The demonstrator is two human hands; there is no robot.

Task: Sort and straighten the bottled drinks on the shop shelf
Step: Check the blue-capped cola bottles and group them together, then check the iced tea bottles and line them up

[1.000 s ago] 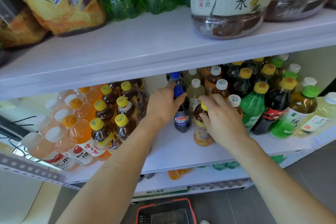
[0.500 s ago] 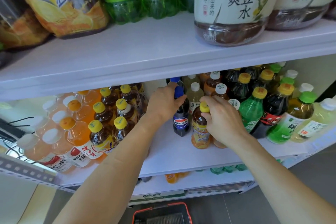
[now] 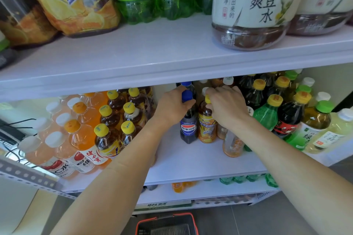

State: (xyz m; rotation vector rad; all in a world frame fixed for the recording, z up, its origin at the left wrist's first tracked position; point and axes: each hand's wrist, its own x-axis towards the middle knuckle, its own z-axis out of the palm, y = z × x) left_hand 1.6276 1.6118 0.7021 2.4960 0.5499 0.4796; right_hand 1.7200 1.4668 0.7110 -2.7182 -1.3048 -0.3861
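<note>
Bottled drinks crowd the middle white shelf board point(image 3: 200, 160), and 2 of them stand at its centre gap under the person's hands. A dark cola bottle with a blue screw cap and a round red, white and blue logo point(image 3: 188, 129) stands upright on the shelf board, well back from its front edge. The left hand point(image 3: 172, 106) curls around this bottle's neck just under the cap, thumb on the near side, fingers wrapped behind. Touching the cola bottle on its right stands an amber tea bottle with a yellow cap and an orange-yellow label point(image 3: 207, 128), also upright. The right hand point(image 3: 227, 106) lies over its top, fingers bent and closed about the cap and neck; only a sliver of yellow cap shows beside the index finger.

Right of the tea bottle, partly under the right wrist, a pale orange clear plastic bottle point(image 3: 233, 144) stands nearer the shelf board's front edge. Further right comes a group of green, dark and pale yellow bottles point(image 3: 298, 118). On the left side of the shelf board sit rows of yellow-capped brown tea bottles point(image 3: 116, 120) and orange and pink drinks with white or orange caps point(image 3: 76, 135).
</note>
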